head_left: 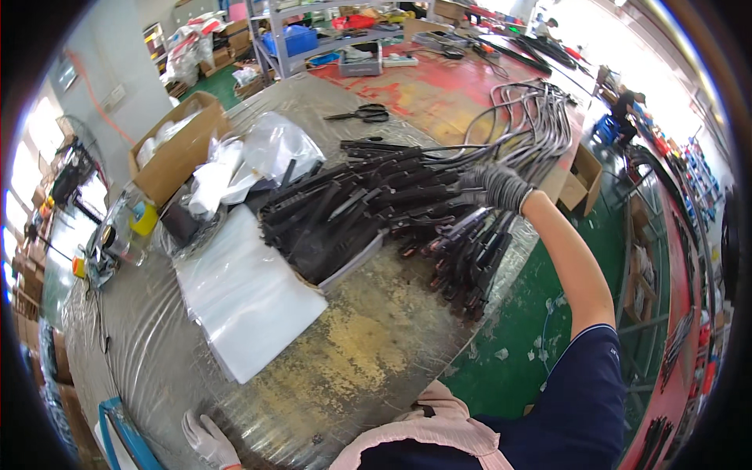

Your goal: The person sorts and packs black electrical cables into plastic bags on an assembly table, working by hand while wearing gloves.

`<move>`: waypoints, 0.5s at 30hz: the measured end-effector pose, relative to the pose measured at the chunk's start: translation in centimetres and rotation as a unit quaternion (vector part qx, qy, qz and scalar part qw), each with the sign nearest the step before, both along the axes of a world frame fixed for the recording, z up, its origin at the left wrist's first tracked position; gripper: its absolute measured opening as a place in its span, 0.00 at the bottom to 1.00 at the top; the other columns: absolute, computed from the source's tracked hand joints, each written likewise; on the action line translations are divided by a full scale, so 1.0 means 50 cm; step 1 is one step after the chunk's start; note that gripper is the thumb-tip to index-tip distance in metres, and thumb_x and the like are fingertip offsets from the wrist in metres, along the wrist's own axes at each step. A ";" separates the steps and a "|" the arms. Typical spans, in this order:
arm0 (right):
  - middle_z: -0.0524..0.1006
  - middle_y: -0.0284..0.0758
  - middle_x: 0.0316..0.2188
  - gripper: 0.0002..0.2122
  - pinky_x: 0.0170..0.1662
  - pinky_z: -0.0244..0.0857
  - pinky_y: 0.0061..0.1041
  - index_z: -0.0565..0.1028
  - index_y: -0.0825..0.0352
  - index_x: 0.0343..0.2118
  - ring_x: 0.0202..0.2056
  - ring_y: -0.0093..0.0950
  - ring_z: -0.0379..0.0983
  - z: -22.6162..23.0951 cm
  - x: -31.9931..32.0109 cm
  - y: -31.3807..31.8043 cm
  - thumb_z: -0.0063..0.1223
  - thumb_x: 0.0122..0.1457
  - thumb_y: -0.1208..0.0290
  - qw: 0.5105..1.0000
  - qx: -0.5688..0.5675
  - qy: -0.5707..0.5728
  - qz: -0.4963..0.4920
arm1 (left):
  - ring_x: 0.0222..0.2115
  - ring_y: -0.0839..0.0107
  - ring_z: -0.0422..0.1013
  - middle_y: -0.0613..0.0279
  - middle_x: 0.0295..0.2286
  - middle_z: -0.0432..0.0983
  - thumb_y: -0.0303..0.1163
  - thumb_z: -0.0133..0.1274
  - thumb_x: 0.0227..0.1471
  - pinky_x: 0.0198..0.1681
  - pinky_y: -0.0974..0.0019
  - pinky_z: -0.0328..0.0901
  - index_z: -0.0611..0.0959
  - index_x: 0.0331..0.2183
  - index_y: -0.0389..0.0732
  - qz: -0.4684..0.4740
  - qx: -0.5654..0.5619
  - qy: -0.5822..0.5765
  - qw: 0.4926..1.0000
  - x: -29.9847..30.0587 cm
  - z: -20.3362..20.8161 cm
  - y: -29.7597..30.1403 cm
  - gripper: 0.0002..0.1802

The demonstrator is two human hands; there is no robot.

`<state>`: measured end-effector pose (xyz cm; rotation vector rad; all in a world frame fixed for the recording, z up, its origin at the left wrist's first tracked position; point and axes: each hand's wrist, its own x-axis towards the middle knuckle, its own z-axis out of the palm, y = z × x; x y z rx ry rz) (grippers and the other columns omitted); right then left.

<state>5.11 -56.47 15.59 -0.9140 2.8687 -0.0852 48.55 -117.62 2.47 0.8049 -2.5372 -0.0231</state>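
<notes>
My right hand point(500, 188), in a dark grey knitted glove, reaches over a heap of long black parts point(392, 184) where grey cables point(540, 113) run out of it. Its fingers are smeared by motion, so whether it grips one of the parts is unclear. A second bunch of black parts with coppery tips point(466, 262) lies below that hand, near the table's right edge. My left hand point(210, 441), in a white glove, rests low at the table's near left with fingers stretched out, holding nothing. A stack of white plastic sheets or bags point(243, 294) lies left of the heap.
Black scissors point(360, 114) lie beyond the heap. At the left stand an open cardboard box point(176, 149), crumpled clear plastic point(278, 149) and a tape roll point(143, 218). A blue frame point(125, 431) sits at lower left. Another cardboard box point(581, 180) stands beyond the right edge. Two people work farther off.
</notes>
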 end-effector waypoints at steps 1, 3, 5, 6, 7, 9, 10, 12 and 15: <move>0.77 0.39 0.42 0.19 0.53 0.63 0.35 0.77 0.57 0.44 0.47 0.41 0.72 -0.010 0.026 0.012 0.54 0.55 0.51 0.997 0.026 -0.070 -0.033 | 0.48 0.46 0.66 0.41 0.46 0.70 0.33 0.45 0.58 0.52 0.50 0.60 0.74 0.46 0.30 -0.006 -0.003 0.000 1.000 -0.014 0.009 0.018 0.19; 0.77 0.41 0.41 0.22 0.53 0.62 0.36 0.77 0.60 0.44 0.47 0.41 0.71 -0.056 0.069 0.039 0.55 0.53 0.48 0.998 0.062 -0.024 -0.022 | 0.47 0.44 0.66 0.41 0.45 0.71 0.31 0.45 0.57 0.52 0.49 0.60 0.74 0.46 0.30 -0.058 -0.049 0.062 0.995 -0.044 0.024 0.052 0.18; 0.77 0.42 0.40 0.23 0.53 0.62 0.36 0.77 0.61 0.44 0.47 0.41 0.71 -0.142 0.078 0.088 0.56 0.52 0.47 0.999 0.017 0.032 -0.027 | 0.48 0.45 0.65 0.41 0.46 0.70 0.30 0.44 0.56 0.52 0.47 0.59 0.74 0.46 0.29 -0.109 -0.036 0.075 0.991 -0.098 0.025 0.099 0.19; 0.77 0.42 0.39 0.25 0.53 0.62 0.36 0.77 0.62 0.44 0.46 0.41 0.71 -0.164 0.072 0.097 0.56 0.51 0.46 0.995 -0.030 0.094 -0.019 | 0.48 0.46 0.66 0.41 0.45 0.71 0.31 0.44 0.56 0.52 0.47 0.60 0.74 0.46 0.29 -0.152 -0.022 0.083 0.985 -0.114 0.027 0.118 0.19; 0.77 0.42 0.39 0.25 0.53 0.62 0.36 0.77 0.62 0.44 0.46 0.41 0.71 -0.180 0.060 0.101 0.56 0.51 0.46 0.994 -0.032 0.100 -0.021 | 0.47 0.46 0.66 0.41 0.45 0.71 0.31 0.45 0.55 0.52 0.47 0.60 0.75 0.46 0.29 -0.199 -0.007 0.087 0.976 -0.137 0.032 0.140 0.19; 0.77 0.43 0.36 0.26 0.50 0.64 0.37 0.76 0.63 0.42 0.44 0.42 0.73 -0.188 0.041 0.098 0.57 0.49 0.45 0.989 -0.022 0.145 -0.004 | 0.44 0.48 0.69 0.40 0.43 0.72 0.32 0.44 0.55 0.50 0.48 0.62 0.75 0.45 0.29 -0.242 -0.017 0.113 0.963 -0.161 0.049 0.200 0.20; 0.77 0.42 0.35 0.26 0.48 0.65 0.37 0.76 0.64 0.41 0.42 0.42 0.73 -0.183 0.031 0.096 0.57 0.48 0.44 0.994 -0.020 0.108 -0.001 | 0.46 0.49 0.68 0.41 0.44 0.72 0.31 0.44 0.57 0.52 0.51 0.61 0.75 0.46 0.29 -0.235 0.077 0.141 0.959 -0.163 0.060 0.229 0.18; 0.76 0.42 0.33 0.26 0.42 0.67 0.37 0.75 0.65 0.39 0.39 0.43 0.74 -0.150 0.024 0.069 0.57 0.48 0.45 0.994 0.025 0.105 0.007 | 0.49 0.54 0.66 0.43 0.45 0.71 0.30 0.41 0.60 0.54 0.56 0.59 0.74 0.47 0.29 -0.252 0.160 0.200 0.933 -0.142 0.054 0.231 0.18; 0.77 0.42 0.32 0.27 0.44 0.67 0.38 0.75 0.64 0.41 0.40 0.42 0.74 -0.100 0.048 0.096 0.53 0.51 0.42 0.996 -0.005 0.054 -0.071 | 0.47 0.55 0.67 0.45 0.43 0.71 0.27 0.44 0.57 0.52 0.58 0.61 0.72 0.50 0.28 -0.201 0.186 0.272 0.922 -0.058 0.105 0.277 0.20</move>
